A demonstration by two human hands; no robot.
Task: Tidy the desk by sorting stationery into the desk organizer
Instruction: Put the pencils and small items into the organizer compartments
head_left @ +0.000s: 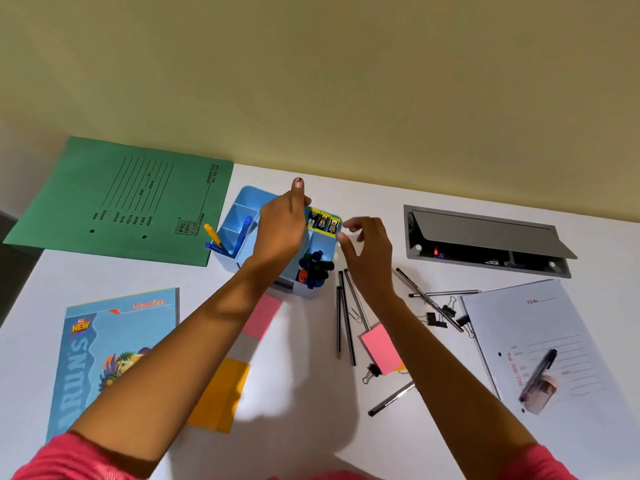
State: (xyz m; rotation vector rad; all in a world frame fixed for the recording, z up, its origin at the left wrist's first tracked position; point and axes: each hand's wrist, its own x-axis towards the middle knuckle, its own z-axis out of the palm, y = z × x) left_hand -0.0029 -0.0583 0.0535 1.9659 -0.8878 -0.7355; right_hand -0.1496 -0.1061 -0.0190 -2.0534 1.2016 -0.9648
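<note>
Pink sleeves [86,459] at the near edge, both forearms reaching out over the white table [304,393]. Judged about halfway through the sort.

Large flat items not filed and probably staying out: green folder [117,199] at the far left corner, white file [540,344] at the right edge with a pen [542,370] on it, blue notebook [110,355] at the near left. Grey cable hatch [485,240] sits open near the far edge.

Blue desk organizer [242,220] stands mid-table toward the far edge. Already in it:
- markers [315,268], near right compartment
- yellow-and-black items [323,220], far right compartment
- blue and yellow pens [228,237], left compartment

Left hand [280,226] is over the organizer's middle, thumb up. Its fingers dip inside and are hidden, so whether it grasps anything cannot be told. Right hand [363,247] is just beside the organizer's right side, fingers loose and spread, nothing in it.

Loose on the table, to be sorted:
- yellow sticky pad [221,396] and two pink ones [261,315] [381,348]
- pencils [343,320] right of the organizer, more thin sticks [429,299] farther right
- a dark pen [391,398] toward the near edge
- binder clips [437,320] by the white file, one more [372,372] touching the right pink pad
</note>
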